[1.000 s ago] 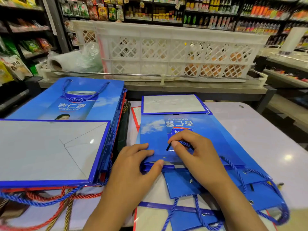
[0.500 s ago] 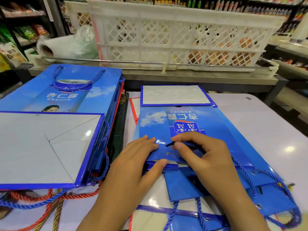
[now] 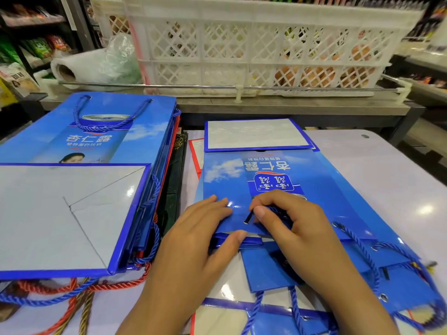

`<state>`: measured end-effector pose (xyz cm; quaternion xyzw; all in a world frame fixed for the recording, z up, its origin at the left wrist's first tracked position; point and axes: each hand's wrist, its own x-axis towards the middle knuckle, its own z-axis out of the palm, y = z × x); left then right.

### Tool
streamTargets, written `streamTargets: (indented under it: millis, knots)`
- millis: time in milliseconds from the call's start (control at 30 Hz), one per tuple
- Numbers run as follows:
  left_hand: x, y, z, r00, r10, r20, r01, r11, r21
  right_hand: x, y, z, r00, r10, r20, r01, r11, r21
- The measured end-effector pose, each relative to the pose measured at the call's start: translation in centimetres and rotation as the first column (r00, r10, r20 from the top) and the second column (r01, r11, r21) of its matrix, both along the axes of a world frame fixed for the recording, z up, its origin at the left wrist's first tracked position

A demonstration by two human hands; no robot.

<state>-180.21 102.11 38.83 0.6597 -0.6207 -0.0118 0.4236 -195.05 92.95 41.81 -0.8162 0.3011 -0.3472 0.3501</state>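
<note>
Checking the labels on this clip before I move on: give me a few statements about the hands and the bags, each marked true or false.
1. The right hand pinches the black cord tip at an eyelet of the blue bag. True.
2. The left hand is lifted clear of that bag. False: its fingers lie on the bag, with the thumb at its near edge.
3. The stack of bags on the left shows only blue handles. False: a red cord and a gold cord trail from under it too.
4. A white lattice crate stands beyond the table. True.
</note>
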Motion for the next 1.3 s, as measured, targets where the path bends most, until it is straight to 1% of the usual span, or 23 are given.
streamTargets:
  millis: [67, 133, 333, 433, 467, 600, 800, 967, 1067, 1233, 1300]
  knots:
    - [0.03, 0.00, -0.08, 1.000, -0.001, 0.005, 0.001, 1.000, -0.002, 0.03, -0.07, -0.11, 0.999, 0.012, -0.031, -0.013, 1.000, -0.014]
    - [0.04, -0.01, -0.13, 1.000, -0.002, 0.002, 0.002, 1.000, 0.001, 0.05, -0.26, -0.30, 0.998, 0.018, -0.053, -0.021, 0.998, -0.062]
    - [-0.01, 0.07, -0.28, 0.999, 0.026, -0.020, -0.026, 0.999, -0.027, 0.17, -0.32, -0.71, 0.998, 0.003, -0.070, -0.013, 0.990, -0.141]
    - [-0.09, 0.13, -0.13, 0.998, 0.043, -0.035, -0.046, 0.997, -0.061, 0.11, -0.09, -0.54, 0.998, 0.028, -0.061, -0.035, 0.993, -0.117]
    - [-0.13, 0.12, -0.04, 0.998, 0.042, -0.035, -0.045, 0.996, -0.073, 0.07, -0.03, -0.49, 0.997, 0.031, -0.072, -0.041, 0.990, -0.131]
    - [-0.23, 0.03, 0.13, 0.999, 0.017, -0.043, -0.020, 0.996, -0.091, 0.00, 0.05, -0.63, 0.987, -0.010, -0.159, -0.036, 0.959, -0.282]
    - [-0.10, -0.21, 0.05, 0.997, -0.014, -0.080, 0.010, 0.999, -0.054, 0.07, 0.09, -0.72, 0.989, -0.078, -0.128, 0.021, 0.918, -0.396]
    - [-0.01, -0.33, -0.16, 0.996, -0.021, -0.085, 0.018, 0.999, -0.041, 0.00, -0.06, -0.85, 0.985, -0.058, -0.164, -0.012, 0.918, -0.396]
    - [0.04, -0.29, -0.22, 0.996, -0.021, -0.089, 0.018, 0.999, -0.032, 0.00, 0.01, -0.94, 0.975, -0.073, -0.210, -0.024, 0.903, -0.428]
    - [-0.01, -0.23, -0.09, 0.993, -0.028, -0.112, 0.025, 0.999, -0.032, 0.03, 0.03, -0.87, 0.972, -0.116, -0.204, 0.020, 0.907, -0.421]
    - [-0.03, -0.26, -0.10, 0.993, -0.034, -0.109, 0.031, 0.999, -0.032, 0.05, 0.04, -0.85, 0.967, -0.134, -0.218, 0.025, 0.897, -0.440]
